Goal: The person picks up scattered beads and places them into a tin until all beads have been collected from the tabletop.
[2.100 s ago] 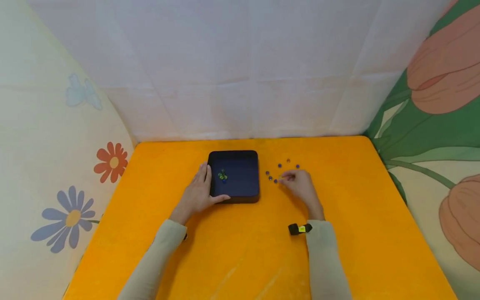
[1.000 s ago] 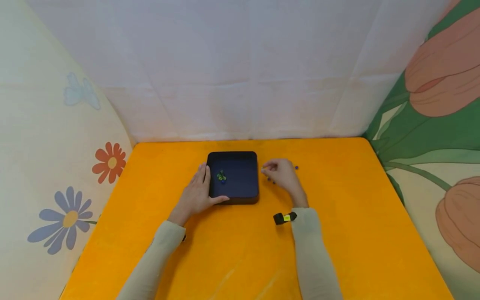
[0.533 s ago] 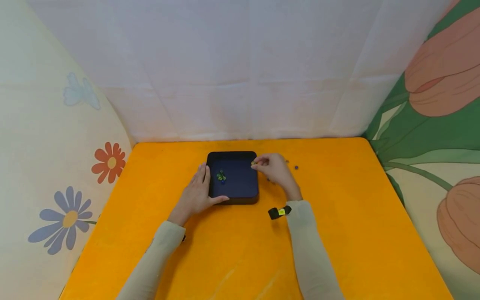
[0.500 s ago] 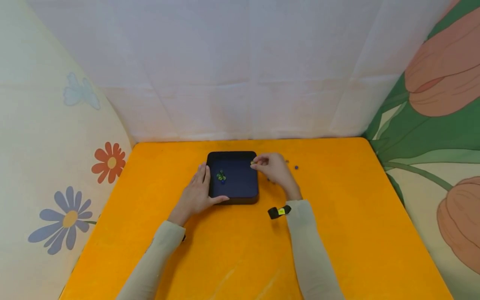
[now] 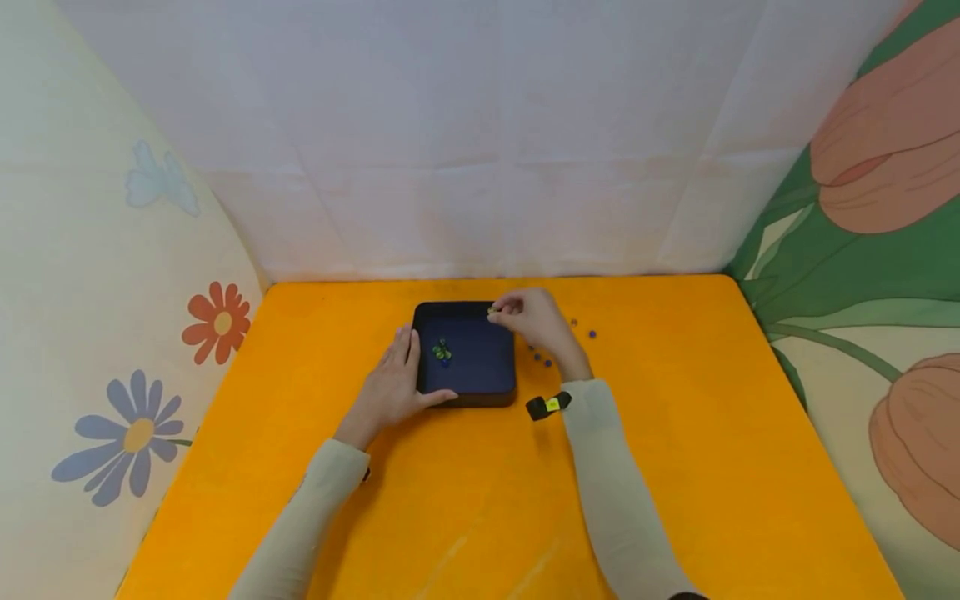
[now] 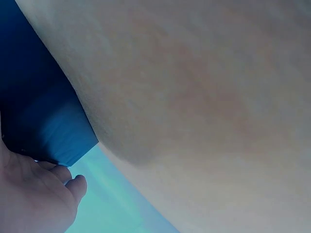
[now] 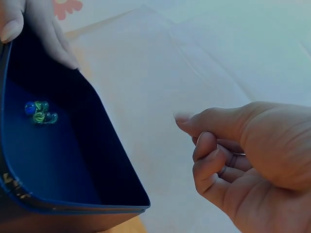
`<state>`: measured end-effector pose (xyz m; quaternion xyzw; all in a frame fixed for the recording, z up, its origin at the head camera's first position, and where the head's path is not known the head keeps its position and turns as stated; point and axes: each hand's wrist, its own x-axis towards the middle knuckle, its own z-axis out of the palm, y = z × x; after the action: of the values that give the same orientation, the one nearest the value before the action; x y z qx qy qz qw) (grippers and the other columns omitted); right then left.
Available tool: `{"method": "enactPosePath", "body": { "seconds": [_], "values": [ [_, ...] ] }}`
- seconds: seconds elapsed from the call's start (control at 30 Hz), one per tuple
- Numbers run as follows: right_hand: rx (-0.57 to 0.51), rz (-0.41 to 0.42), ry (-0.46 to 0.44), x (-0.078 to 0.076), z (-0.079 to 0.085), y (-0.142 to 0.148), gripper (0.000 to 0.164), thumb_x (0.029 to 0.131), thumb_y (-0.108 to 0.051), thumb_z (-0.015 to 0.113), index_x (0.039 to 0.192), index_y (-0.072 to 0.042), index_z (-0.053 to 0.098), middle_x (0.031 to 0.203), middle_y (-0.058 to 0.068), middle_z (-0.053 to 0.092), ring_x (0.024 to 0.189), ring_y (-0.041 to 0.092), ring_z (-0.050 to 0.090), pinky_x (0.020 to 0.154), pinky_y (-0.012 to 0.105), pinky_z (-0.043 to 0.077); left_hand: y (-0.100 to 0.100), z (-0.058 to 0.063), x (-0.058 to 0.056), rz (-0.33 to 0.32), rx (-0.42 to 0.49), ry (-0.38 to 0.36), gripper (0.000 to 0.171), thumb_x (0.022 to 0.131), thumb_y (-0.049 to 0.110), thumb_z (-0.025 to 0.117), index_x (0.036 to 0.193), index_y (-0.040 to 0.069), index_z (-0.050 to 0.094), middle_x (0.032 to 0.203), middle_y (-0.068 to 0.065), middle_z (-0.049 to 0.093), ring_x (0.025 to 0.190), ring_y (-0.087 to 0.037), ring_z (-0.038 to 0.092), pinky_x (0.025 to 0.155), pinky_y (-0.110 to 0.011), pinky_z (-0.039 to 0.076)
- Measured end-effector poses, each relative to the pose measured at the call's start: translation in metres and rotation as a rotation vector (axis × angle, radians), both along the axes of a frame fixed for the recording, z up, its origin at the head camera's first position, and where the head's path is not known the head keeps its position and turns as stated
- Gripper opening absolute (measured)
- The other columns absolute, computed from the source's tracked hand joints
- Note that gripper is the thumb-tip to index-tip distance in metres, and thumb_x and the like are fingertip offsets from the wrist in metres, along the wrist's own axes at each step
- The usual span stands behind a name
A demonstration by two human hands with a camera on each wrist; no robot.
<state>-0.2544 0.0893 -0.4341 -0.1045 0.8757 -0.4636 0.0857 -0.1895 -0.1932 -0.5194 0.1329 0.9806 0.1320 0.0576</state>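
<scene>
A dark square box (image 5: 480, 362) stands on the orange table with several green and blue glass marbles (image 5: 442, 350) inside, towards its left. Along the box's left wall lies my left hand (image 5: 392, 385), fingers straight and thumb on the front rim. My right hand (image 5: 531, 317) is over the box's back right corner, thumb and index finger pinching a small yellowish marble (image 5: 492, 311). In the right wrist view the right hand (image 7: 243, 155) hides that marble, and the marbles (image 7: 41, 112) in the box show clearly. Skin fills most of the left wrist view.
To the right of the box, blue marbles (image 5: 537, 357) lie on the orange cloth (image 5: 465, 492), partly under the right hand. Farther right are another blue marble (image 5: 592, 334) and a pale orange one (image 5: 574, 322). A white cloth wall (image 5: 480, 167) rises behind the table.
My right hand has picked up the yellowish marble from the table and carried it left and back, over the box's right rim. The left hand and box have stayed in place.
</scene>
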Motion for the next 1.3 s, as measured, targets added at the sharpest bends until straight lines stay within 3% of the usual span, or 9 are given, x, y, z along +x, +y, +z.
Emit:
{"method": "enactPosePath", "body": {
  "seconds": [0.33, 0.63, 1.3],
  "values": [
    [0.009, 0.044, 0.040, -0.021, -0.007, -0.007, 0.017, 0.100, -0.027, 0.074, 0.108, -0.012, 0.077, 0.096, 0.007, 0.071, 0.083, 0.024, 0.065, 0.070, 0.033, 0.055, 0.001, 0.002, 0.001, -0.002, -0.006, 0.008, 0.137, 0.081, 0.091, 0.057, 0.168, -0.001, 0.002, 0.178, -0.022, -0.005, 0.164, -0.044, 0.011, 0.128, -0.060, 0.031],
    [-0.017, 0.081, 0.031, -0.035, -0.014, -0.014, 0.018, 0.100, -0.024, 0.074, 0.109, -0.009, 0.078, 0.097, 0.009, 0.071, 0.097, 0.041, 0.072, 0.074, 0.037, 0.059, 0.001, 0.000, 0.002, -0.001, 0.007, 0.003, 0.137, 0.081, 0.091, 0.057, 0.168, 0.000, 0.001, 0.178, -0.021, -0.007, 0.165, -0.043, 0.010, 0.129, -0.060, 0.030],
    [-0.014, 0.155, 0.017, -0.057, -0.030, -0.036, 0.017, 0.098, -0.019, 0.076, 0.106, -0.005, 0.079, 0.095, 0.011, 0.075, 0.093, 0.040, 0.073, 0.071, 0.032, 0.059, 0.000, -0.001, 0.001, -0.011, -0.006, 0.024, 0.137, 0.081, 0.091, 0.056, 0.167, -0.001, 0.002, 0.177, -0.023, -0.004, 0.165, -0.043, 0.012, 0.127, -0.059, 0.033]
  ]
}}
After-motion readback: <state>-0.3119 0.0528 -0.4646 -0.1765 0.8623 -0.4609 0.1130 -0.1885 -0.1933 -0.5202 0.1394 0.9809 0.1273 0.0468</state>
